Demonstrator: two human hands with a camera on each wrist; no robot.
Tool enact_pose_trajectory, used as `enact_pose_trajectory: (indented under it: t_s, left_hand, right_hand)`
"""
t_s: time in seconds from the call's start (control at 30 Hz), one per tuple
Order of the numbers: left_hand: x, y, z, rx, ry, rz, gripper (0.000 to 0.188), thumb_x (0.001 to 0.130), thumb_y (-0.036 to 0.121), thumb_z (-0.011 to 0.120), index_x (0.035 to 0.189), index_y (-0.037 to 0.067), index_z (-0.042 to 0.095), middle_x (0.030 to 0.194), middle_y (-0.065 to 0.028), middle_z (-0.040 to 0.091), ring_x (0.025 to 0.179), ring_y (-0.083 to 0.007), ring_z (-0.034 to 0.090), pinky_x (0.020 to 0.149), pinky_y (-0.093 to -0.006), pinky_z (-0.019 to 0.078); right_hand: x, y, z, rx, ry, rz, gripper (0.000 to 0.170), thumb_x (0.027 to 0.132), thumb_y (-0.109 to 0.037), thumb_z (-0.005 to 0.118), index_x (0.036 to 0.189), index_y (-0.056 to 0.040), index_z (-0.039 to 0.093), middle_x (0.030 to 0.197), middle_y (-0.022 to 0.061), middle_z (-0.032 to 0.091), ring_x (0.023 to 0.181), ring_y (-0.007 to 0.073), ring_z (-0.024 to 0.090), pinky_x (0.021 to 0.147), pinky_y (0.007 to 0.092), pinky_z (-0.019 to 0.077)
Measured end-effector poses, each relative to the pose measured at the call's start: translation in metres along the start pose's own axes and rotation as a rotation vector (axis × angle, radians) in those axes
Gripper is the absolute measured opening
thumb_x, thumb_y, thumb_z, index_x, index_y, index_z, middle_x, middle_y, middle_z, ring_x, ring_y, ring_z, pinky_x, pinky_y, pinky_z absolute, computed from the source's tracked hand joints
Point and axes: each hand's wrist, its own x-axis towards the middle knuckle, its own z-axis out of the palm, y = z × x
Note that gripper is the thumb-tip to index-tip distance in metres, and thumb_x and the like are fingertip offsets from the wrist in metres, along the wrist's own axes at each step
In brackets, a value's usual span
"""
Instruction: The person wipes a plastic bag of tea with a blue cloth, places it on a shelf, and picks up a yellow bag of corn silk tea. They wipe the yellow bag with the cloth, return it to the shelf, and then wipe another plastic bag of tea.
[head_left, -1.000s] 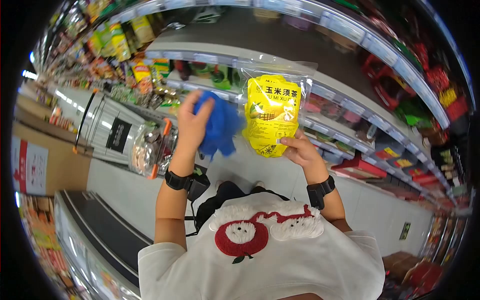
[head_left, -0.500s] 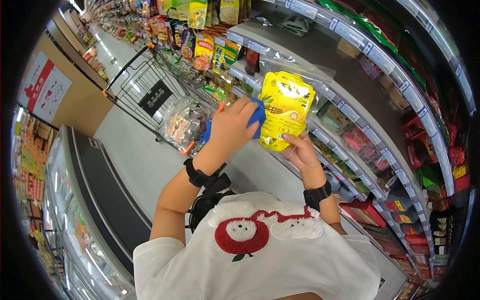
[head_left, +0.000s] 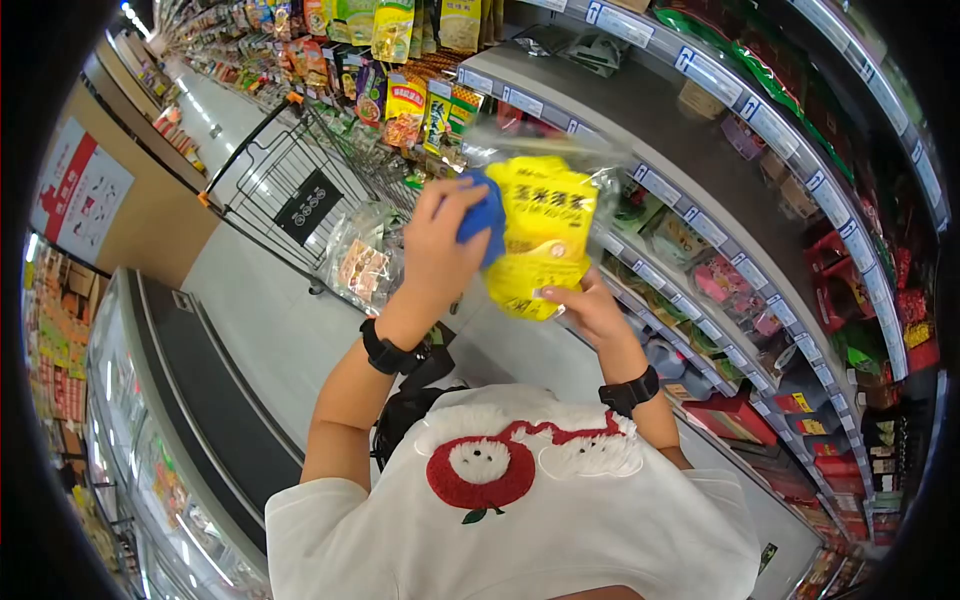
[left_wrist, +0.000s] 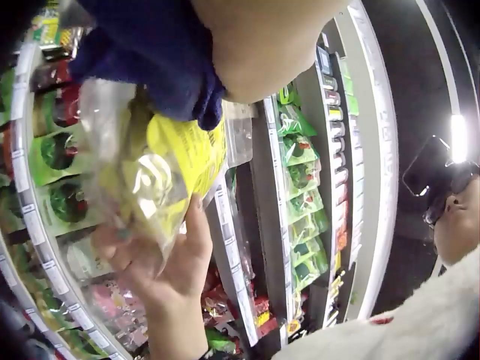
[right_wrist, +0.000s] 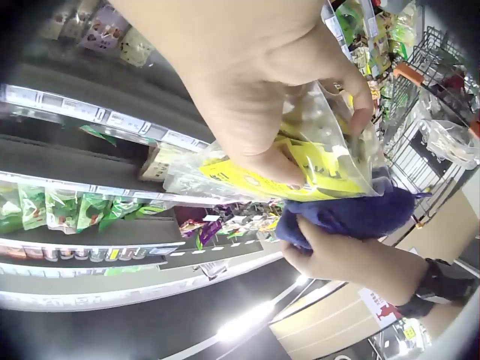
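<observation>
Two hands are working on one yellow pack [head_left: 545,235], which is lying inside a clear outer bag [head_left: 612,180] and is hanging in the air near the middle of the frame, in front of the shelves [head_left: 640,115]. The left hand [head_left: 440,245] is curling its fingers around a blue cloth [head_left: 487,220] and is holding it at the left side of the pack. The right hand [head_left: 598,312] is pinching the lower right part, the thumb lying on the front. In my judgement, a wiping step is going on: the cloth is already touching the bag, but how much of the surface is finished I cannot tell, and the bag is not yet resting anywhere outside the hand. Only the head view is showing the printed front almost whole, with the cart [head_left: 308,205] at the left carrying clear packets [head_left: 365,265]. The left wrist view is showing the bag from its side, and in the lower left the palm side of the right hand, which the pack is partly hiding in the head view. The right wrist view is showing, low in the frame, a left finger or thumb pressing into the cloth.
</observation>
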Motion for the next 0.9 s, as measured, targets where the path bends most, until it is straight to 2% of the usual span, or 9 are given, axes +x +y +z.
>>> enact_pose_trajectory:
  t_s: [0.1,0.23,0.27,0.37,0.43,0.53,0.63,0.77,0.9]
  left_hand:
    - [0.025,-0.008,0.000,0.072,0.144,0.025,0.036,0.060,-0.003,0.064,0.095,0.006,0.060,0.095,-0.0119,0.056,0.087,-0.0305,0.059,0.073,-0.0355,0.0497]
    - [0.038,0.000,0.004,0.106,0.063,0.043,0.034,0.062,0.003,0.065,0.095,0.011,0.061,0.093,-0.0068,0.057,0.080,-0.0286,0.060,0.067,-0.0349,0.0507]
    - [0.036,0.007,0.009,0.084,0.006,0.011,0.032,0.061,0.001,0.065,0.092,0.008,0.062,0.094,-0.0091,0.060,0.083,-0.0275,0.060,0.069,-0.0328,0.0498]
    - [0.028,0.015,0.022,0.137,-0.077,0.183,0.036,0.058,0.009,0.068,0.093,0.014,0.062,0.094,-0.0034,0.058,0.073,-0.0241,0.061,0.061,-0.0331,0.0501]
    - [0.029,0.020,0.030,0.076,-0.045,0.251,0.034,0.058,0.009,0.068,0.091,0.014,0.064,0.097,-0.0031,0.059,0.071,-0.0226,0.061,0.060,-0.0322,0.0492]
    - [0.034,0.022,0.035,-0.002,0.012,0.325,0.033,0.059,0.007,0.066,0.091,0.013,0.064,0.099,-0.0031,0.060,0.071,-0.0224,0.060,0.060,-0.0321,0.0484]
    - [0.046,0.019,0.029,0.072,0.007,0.354,0.034,0.059,0.007,0.066,0.093,0.013,0.064,0.099,-0.0030,0.060,0.072,-0.0218,0.061,0.061,-0.0317,0.0487]
    - [0.068,0.000,0.024,0.150,-0.004,0.191,0.031,0.064,0.007,0.063,0.094,0.014,0.062,0.099,-0.0009,0.061,0.074,-0.0221,0.062,0.062,-0.0319,0.0501]
    - [0.070,-0.008,0.019,0.223,0.011,0.095,0.030,0.067,0.008,0.062,0.097,0.015,0.061,0.093,0.0005,0.061,0.076,-0.0228,0.062,0.062,-0.0321,0.0505]
  right_hand:
    - [0.001,0.009,0.012,-0.171,-0.026,0.000,0.060,0.071,-0.004,0.072,0.125,-0.0026,0.045,0.115,0.0059,0.057,0.105,0.0169,0.054,0.091,0.0302,0.0423]
    - [0.012,0.002,0.012,-0.361,-0.020,-0.099,0.066,0.071,-0.006,0.072,0.129,-0.0003,0.041,0.116,0.0072,0.055,0.105,0.0165,0.054,0.090,0.0298,0.0430]
    - [0.015,0.005,0.008,-0.414,0.000,-0.156,0.068,0.071,-0.006,0.072,0.130,0.0003,0.039,0.116,0.0078,0.055,0.105,0.0166,0.054,0.089,0.0298,0.0431]
    - [0.017,0.002,0.004,-0.538,0.035,-0.210,0.074,0.071,-0.007,0.072,0.133,0.0024,0.033,0.117,0.0106,0.053,0.105,0.0172,0.053,0.089,0.0300,0.0432]
    - [0.016,0.004,0.004,-0.602,0.084,-0.209,0.075,0.071,-0.007,0.072,0.134,0.0023,0.033,0.117,0.0109,0.053,0.105,0.0170,0.053,0.089,0.0300,0.0431]
    - [0.015,0.005,0.008,-0.548,0.088,-0.189,0.073,0.071,-0.007,0.072,0.133,-0.0001,0.035,0.115,0.0096,0.054,0.105,0.0167,0.053,0.090,0.0302,0.0431]
    - [0.013,0.000,0.008,-0.510,0.026,-0.154,0.068,0.072,-0.006,0.071,0.131,-0.0019,0.038,0.115,0.0077,0.055,0.105,0.0164,0.053,0.089,0.0301,0.0432]
    - [0.005,0.000,0.001,-0.278,-0.054,0.060,0.062,0.073,-0.003,0.069,0.128,-0.0037,0.042,0.116,0.0057,0.055,0.105,0.0158,0.053,0.089,0.0296,0.0432]
    - [0.004,0.000,-0.005,-0.348,-0.028,0.004,0.064,0.073,-0.002,0.069,0.130,-0.0043,0.040,0.116,0.0061,0.055,0.105,0.0159,0.054,0.089,0.0294,0.0430]
